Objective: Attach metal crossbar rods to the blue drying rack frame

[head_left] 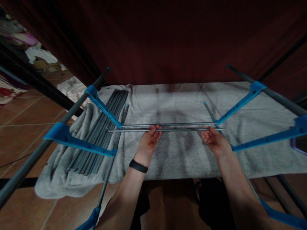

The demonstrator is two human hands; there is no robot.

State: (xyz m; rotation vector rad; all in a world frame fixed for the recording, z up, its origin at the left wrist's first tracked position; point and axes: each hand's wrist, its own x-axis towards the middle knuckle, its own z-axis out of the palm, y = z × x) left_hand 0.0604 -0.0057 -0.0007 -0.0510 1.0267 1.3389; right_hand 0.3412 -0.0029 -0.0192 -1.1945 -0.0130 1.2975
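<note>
Both of my hands hold one thin grey metal rod (pixel 179 130) level across the middle of the view. My left hand (pixel 151 136) has its fingers closed round the rod left of centre. Toward the other end, my right hand (pixel 212 138) grips it between thumb and fingers. Just behind lies a second rod (pixel 187 124), running between a blue plastic bracket (pixel 105 108) on the left and another blue bracket (pixel 242 103) on the right. Grey tubes carry these brackets, forming a rack frame on each side. Nearer blue arms (pixel 88 147) join the tubes too.
A bundle of several grey tubes (pixel 100 131) lies at the left on a grey fleece blanket (pixel 177 153). Dark red curtain cloth (pixel 168 41) hangs behind. Tiled floor (pixel 26 127) and piled clothes (pixel 40 54) show at the far left.
</note>
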